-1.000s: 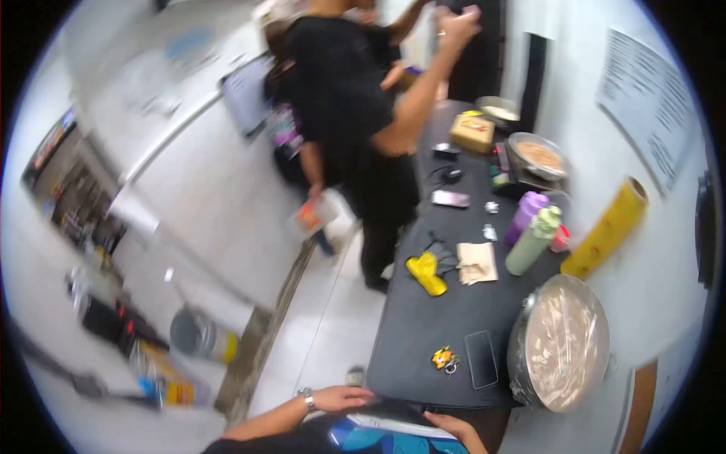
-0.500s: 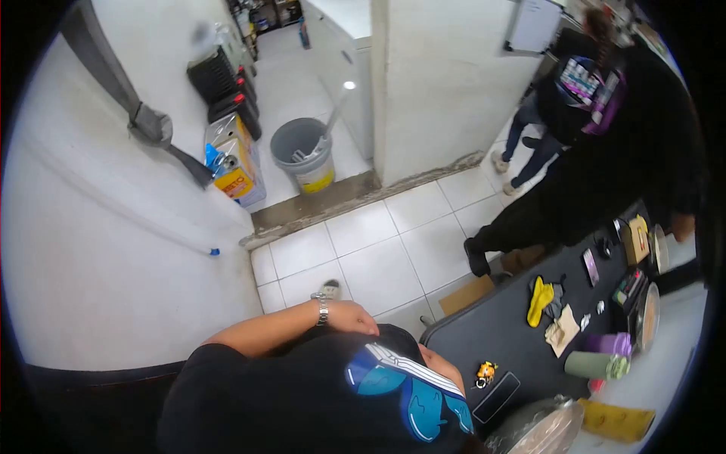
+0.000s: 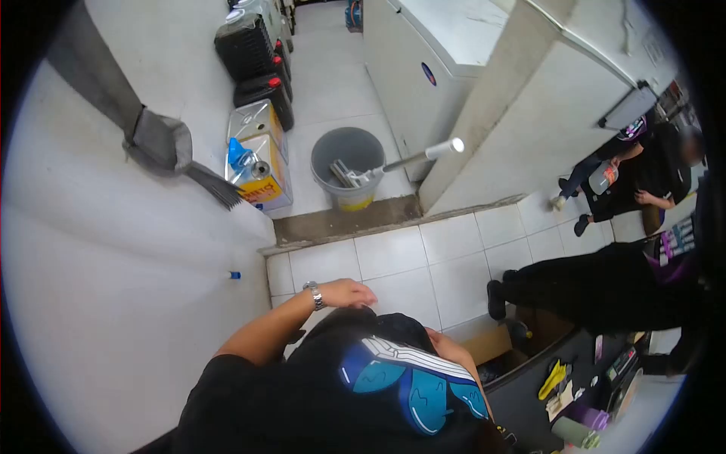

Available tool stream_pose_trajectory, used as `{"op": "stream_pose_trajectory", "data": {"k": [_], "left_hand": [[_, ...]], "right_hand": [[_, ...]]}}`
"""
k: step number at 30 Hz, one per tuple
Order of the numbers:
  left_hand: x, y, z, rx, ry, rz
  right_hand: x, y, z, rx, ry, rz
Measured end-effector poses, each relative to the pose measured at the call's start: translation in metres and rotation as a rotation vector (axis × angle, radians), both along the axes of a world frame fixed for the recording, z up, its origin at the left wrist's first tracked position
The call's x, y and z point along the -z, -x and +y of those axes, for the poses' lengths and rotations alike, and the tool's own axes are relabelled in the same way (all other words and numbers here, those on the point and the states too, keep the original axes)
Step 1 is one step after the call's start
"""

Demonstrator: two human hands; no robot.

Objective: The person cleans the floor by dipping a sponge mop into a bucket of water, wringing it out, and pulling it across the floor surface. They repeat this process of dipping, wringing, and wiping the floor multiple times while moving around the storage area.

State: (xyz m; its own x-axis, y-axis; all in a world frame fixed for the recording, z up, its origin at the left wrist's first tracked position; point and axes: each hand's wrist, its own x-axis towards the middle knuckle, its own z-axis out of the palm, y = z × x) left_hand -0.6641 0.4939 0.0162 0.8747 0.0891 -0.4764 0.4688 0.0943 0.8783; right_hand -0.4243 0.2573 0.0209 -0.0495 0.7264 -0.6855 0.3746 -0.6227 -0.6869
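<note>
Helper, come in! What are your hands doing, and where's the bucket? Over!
Left hand loose, nothing seen in it; right hand partly hidden by shirt. Bucket standing ahead, handle sticking out. Brown sill between.

A black shirt bears a blue, teal and white print. The grey bucket has a yellow band. One bottle is purple, another bottle pale green.

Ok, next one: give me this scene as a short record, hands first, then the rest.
Hands: left hand in front of the body, nothing visibly held; right hand partly hidden by black printed T-shirt
Wrist: silver metal watch, left
Floor: round grey plastic bucket, long-handled tool inside
Table: black tabletop with purple bottle and pale green bottle
Nearby: another person in black trousers beside the tabletop
</note>
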Motion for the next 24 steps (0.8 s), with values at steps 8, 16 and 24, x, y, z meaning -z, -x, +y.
{"op": "stream_pose_trajectory", "data": {"k": [8, 16, 24], "left_hand": [[0.120, -0.006, 0.157, -0.760, 0.129, 0.372], [0.159, -0.031, 0.246, -1.036, 0.040, 0.621], [0.208, -0.029, 0.368, -0.941, -0.382, 0.753]], "right_hand": [[-0.049, -0.057, 0.148, 0.198, -0.399, -0.378], [-0.174, -0.119, 0.315, 0.468, -0.993, -0.462], [-0.169, -0.116, 0.391, -0.442, -0.365, -0.616]]}}
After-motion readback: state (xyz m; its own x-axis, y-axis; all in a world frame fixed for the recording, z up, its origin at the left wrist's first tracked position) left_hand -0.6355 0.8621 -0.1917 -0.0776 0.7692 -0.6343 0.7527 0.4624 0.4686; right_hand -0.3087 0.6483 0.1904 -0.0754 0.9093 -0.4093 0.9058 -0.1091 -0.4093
